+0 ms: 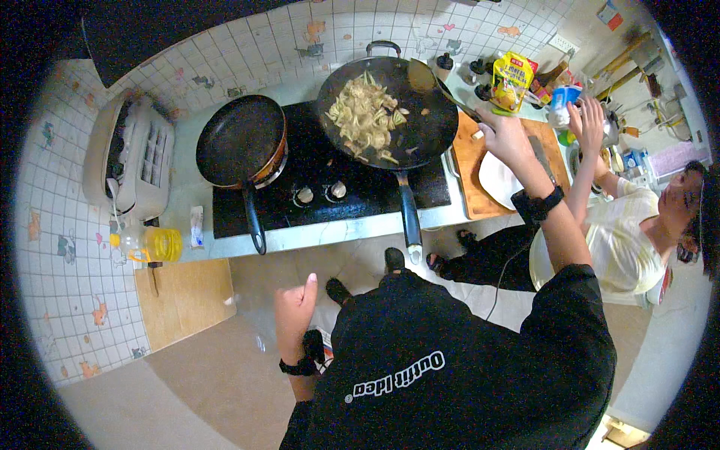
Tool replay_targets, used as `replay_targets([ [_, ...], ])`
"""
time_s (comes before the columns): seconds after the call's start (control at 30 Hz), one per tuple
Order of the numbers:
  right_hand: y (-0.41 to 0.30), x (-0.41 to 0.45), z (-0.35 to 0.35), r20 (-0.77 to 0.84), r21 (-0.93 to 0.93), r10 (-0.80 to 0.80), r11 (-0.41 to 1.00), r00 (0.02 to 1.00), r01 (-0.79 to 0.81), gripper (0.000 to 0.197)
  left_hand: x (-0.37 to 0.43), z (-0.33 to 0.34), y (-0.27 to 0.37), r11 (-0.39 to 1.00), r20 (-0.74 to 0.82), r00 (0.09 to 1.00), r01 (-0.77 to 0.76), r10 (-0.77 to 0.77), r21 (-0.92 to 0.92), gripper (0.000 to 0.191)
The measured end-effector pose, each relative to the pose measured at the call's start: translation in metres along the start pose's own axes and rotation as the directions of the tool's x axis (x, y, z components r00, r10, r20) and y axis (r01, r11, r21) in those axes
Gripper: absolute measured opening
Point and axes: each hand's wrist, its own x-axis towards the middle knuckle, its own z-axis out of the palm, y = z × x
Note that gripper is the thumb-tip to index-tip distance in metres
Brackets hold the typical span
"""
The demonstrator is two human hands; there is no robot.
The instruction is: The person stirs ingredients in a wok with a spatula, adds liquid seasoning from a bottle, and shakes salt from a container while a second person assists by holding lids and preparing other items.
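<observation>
A spatula (447, 93) is in my right hand (509, 135), its blade over the right side of a wok (433, 135). Pale, chopped food (368, 115), perhaps a vegetable, lies heaped in the wok's left half. The wok's long black handle (409, 211) points towards me, with neither hand on it. My left hand (295, 315) hangs low in front of the counter, fingers curled and thumb sticking out, with nothing visible in it. To the wok's left a dark frying pan (242, 140) sits on the black cooktop (360, 205).
A co-worker's hand (589, 124) is at a blue-and-white packet (564, 101) on the right. Beneath my right forearm are a wooden cutting board (472, 197) and white plate (495, 177). An oil bottle (163, 243) and a dish rack (129, 157) stand left.
</observation>
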Motion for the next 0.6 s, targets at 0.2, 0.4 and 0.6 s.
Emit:
replay_targets([
  [0.2,-0.001,-0.016,0.007,0.143,0.045,0.194,0.978,0.971,-0.202,0.021,-0.001,-0.004,-0.005,1.0,0.01,1.0,0.021,-0.021,-0.015,0.05],
  [0.4,-0.017,-0.037,0.015,0.55,0.425,0.37,0.647,0.749,-0.633,0.031,0.0,-0.005,-0.001,1.0,0.023,1.0,0.02,-0.02,-0.018,0.05],
  [0.6,-0.039,0.001,0.07,0.497,0.543,0.369,0.573,0.785,-0.613,0.031,0.0,0.004,-0.02,0.998,0.044,0.997,-0.056,0.057,-0.033,0.05],
])
